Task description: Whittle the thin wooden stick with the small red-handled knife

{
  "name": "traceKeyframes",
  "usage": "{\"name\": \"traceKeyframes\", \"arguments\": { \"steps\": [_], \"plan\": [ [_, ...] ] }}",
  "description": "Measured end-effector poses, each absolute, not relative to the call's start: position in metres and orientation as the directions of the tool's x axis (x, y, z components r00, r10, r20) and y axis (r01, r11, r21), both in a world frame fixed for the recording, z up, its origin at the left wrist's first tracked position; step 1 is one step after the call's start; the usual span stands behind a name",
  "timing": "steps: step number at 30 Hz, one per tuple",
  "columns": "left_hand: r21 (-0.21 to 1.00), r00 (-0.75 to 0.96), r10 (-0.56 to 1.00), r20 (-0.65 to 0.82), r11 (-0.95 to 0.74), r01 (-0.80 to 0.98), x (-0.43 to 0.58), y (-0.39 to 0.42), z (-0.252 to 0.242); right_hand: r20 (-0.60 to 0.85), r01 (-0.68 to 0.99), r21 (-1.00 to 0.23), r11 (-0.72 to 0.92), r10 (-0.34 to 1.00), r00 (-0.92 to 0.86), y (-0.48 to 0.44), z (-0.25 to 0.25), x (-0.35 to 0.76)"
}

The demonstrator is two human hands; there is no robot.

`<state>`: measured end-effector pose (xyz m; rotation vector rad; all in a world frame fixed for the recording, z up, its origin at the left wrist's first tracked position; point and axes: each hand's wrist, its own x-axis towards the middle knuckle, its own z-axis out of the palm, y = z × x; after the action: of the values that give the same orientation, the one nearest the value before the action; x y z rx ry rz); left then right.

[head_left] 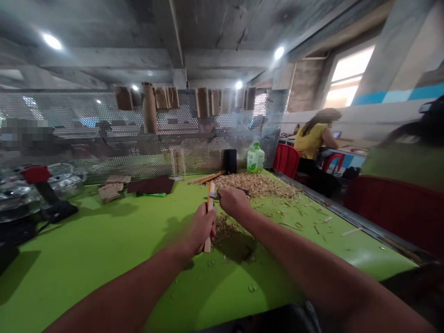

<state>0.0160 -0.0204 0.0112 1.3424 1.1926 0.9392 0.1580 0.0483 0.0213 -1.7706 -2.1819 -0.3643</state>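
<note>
Upright in my left hand [204,226] is a narrow strip of pale wood [207,244], its upper end showing orange along one edge. The fingers wrap round its middle. My right hand [233,202] is closed on a knife, and the short metal blade [214,195] touches the strip near its top. The knife's handle is mostly hidden inside the fist. Below both hands, a small heap of shavings [227,231] lies on the green tabletop [121,259].
A large pile of wood shavings [263,184] spreads behind my hands, by a green bottle [255,158]. At left are a red and black power tool [40,185], glass jars and dark sandpaper-like sheets [152,185]. A perforated metal screen [132,152] backs the table. People sit at right.
</note>
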Motion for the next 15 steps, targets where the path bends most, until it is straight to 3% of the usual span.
{"name": "traceKeyframes", "arguments": {
  "steps": [15],
  "plan": [
    [0.986,0.194,0.977,-0.092,0.062,0.156,0.020,-0.027,0.025,0.428,0.983,0.004,0.181,0.888,-0.165,0.058,0.027,0.165]
  ]
}}
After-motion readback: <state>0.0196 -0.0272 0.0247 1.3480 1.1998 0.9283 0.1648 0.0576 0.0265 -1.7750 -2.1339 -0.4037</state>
